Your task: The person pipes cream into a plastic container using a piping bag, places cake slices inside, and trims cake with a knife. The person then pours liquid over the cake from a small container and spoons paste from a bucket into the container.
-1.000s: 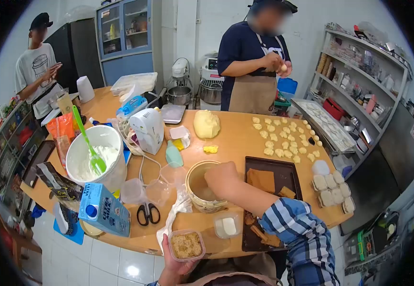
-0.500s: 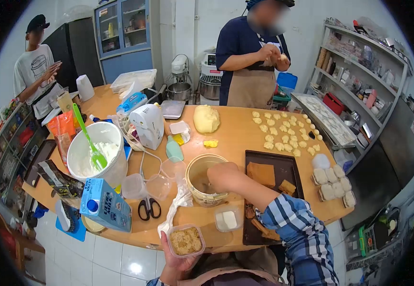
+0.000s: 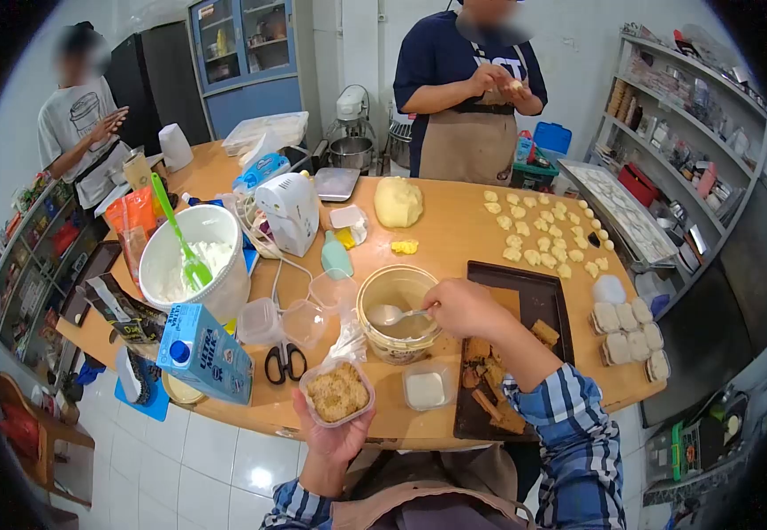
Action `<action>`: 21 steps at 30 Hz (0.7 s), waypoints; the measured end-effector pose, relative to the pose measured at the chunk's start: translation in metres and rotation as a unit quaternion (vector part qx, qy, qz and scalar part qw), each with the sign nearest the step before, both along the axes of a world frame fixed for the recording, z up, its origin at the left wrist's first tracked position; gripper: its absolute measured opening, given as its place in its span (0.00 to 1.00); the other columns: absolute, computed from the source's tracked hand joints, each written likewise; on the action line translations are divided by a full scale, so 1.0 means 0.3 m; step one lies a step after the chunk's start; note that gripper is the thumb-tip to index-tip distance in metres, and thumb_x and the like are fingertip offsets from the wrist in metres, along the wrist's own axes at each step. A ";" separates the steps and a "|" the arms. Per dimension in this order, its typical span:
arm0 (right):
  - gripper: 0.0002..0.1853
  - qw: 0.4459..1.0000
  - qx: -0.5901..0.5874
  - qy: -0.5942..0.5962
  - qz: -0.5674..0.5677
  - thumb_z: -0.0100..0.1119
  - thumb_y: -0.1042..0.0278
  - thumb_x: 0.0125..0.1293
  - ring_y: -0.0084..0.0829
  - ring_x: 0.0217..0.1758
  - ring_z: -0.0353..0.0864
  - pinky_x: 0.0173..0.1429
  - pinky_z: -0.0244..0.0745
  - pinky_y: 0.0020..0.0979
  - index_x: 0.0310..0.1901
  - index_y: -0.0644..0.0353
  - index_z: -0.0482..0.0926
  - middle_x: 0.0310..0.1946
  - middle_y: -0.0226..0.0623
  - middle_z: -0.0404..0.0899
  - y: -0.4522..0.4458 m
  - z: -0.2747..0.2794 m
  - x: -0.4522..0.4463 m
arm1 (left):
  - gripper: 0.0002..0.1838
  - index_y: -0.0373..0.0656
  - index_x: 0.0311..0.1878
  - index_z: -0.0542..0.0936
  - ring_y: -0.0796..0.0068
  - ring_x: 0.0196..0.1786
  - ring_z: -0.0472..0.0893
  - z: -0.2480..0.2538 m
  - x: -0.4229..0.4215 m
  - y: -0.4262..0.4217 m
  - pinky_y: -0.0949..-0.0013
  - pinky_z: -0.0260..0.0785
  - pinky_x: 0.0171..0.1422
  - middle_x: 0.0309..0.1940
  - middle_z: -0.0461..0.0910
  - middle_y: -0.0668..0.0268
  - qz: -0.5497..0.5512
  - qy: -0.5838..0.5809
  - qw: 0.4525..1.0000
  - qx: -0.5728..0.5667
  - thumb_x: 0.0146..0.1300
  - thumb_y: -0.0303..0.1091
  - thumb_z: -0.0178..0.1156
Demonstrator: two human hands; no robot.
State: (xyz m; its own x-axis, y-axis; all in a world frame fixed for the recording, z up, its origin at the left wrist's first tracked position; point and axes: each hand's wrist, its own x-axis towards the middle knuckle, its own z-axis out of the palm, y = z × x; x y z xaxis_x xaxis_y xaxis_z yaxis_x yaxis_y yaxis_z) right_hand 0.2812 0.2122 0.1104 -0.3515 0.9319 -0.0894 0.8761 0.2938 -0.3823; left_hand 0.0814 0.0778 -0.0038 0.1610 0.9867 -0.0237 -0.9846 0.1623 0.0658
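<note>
Gripping the spoon (image 3: 387,315) by its handle in the closed fingers of the right hand (image 3: 461,306), with the spoon's bowl at the mouth of the bucket (image 3: 390,346). Cupping the tub (image 3: 339,393) of brown crumbs in the left hand (image 3: 334,442), palm below and open top up, near the front edge of the table (image 3: 264,422). Holding the two hands well apart, left one lower and left of the bucket, right one at its right rim. Reaching with the right forearm across the tray (image 3: 532,301) of brown cake pieces (image 3: 492,394). With the box (image 3: 428,387) of something white between tub and tray, and the scissors (image 3: 285,363) just left of the tub.
</note>
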 end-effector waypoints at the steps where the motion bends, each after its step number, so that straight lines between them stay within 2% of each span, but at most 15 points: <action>1: 0.11 1.000 0.008 0.012 -0.004 0.52 0.70 0.55 0.39 0.33 0.80 0.40 0.73 0.34 0.38 0.59 0.81 0.30 0.43 0.80 -0.004 0.002 0.005 | 0.42 0.41 0.56 0.67 0.51 0.46 0.75 0.008 0.008 0.008 0.52 0.75 0.48 0.46 0.73 0.54 0.011 0.014 1.000 -0.002 0.51 0.70 0.49; 4: 0.11 0.999 0.015 0.047 0.000 0.53 0.70 0.55 0.38 0.33 0.80 0.39 0.73 0.33 0.38 0.60 0.81 0.30 0.44 0.80 -0.007 0.020 0.025 | 0.41 0.43 0.56 0.67 0.51 0.47 0.75 0.028 0.029 0.015 0.54 0.77 0.45 0.47 0.73 0.56 0.012 0.037 0.999 -0.008 0.52 0.70 0.48; 7: 0.10 0.997 -0.003 0.076 -0.024 0.54 0.70 0.54 0.37 0.33 0.80 0.39 0.73 0.32 0.37 0.60 0.81 0.30 0.44 0.80 -0.008 0.039 0.043 | 0.40 0.49 0.60 0.63 0.58 0.53 0.74 0.010 0.027 0.018 0.56 0.74 0.50 0.54 0.70 0.62 -0.009 0.089 0.996 0.008 0.52 0.69 0.48; 13: 0.10 0.996 0.028 0.084 -0.013 0.56 0.71 0.53 0.36 0.31 0.80 0.37 0.73 0.31 0.36 0.63 0.81 0.29 0.44 0.80 0.000 0.037 0.084 | 0.38 0.50 0.59 0.64 0.62 0.53 0.75 0.006 0.027 0.042 0.56 0.75 0.48 0.53 0.71 0.63 -0.013 0.089 0.996 0.010 0.54 0.69 0.46; 16: 0.10 0.994 0.032 0.102 -0.019 0.56 0.71 0.53 0.34 0.29 0.79 0.36 0.72 0.30 0.35 0.64 0.81 0.27 0.44 0.80 -0.003 0.035 0.095 | 0.36 0.47 0.54 0.69 0.60 0.44 0.78 0.080 0.050 0.049 0.61 0.77 0.41 0.46 0.75 0.61 0.017 0.096 0.994 -0.054 0.55 0.69 0.45; 19: 0.09 0.993 0.034 0.106 -0.030 0.56 0.71 0.53 0.33 0.27 0.78 0.35 0.71 0.30 0.35 0.65 0.81 0.25 0.43 0.79 -0.008 0.048 0.099 | 0.37 0.50 0.58 0.66 0.64 0.50 0.76 0.058 0.038 0.073 0.57 0.76 0.45 0.51 0.72 0.63 -0.013 0.095 0.995 0.022 0.55 0.70 0.42; 21: 0.10 0.995 0.020 0.091 -0.033 0.56 0.68 0.53 0.36 0.33 0.79 0.39 0.72 0.32 0.35 0.60 0.82 0.30 0.41 0.80 -0.011 0.065 0.100 | 0.36 0.49 0.54 0.69 0.65 0.42 0.77 0.103 0.059 0.075 0.65 0.73 0.35 0.45 0.75 0.64 0.010 0.126 0.991 -0.036 0.55 0.70 0.42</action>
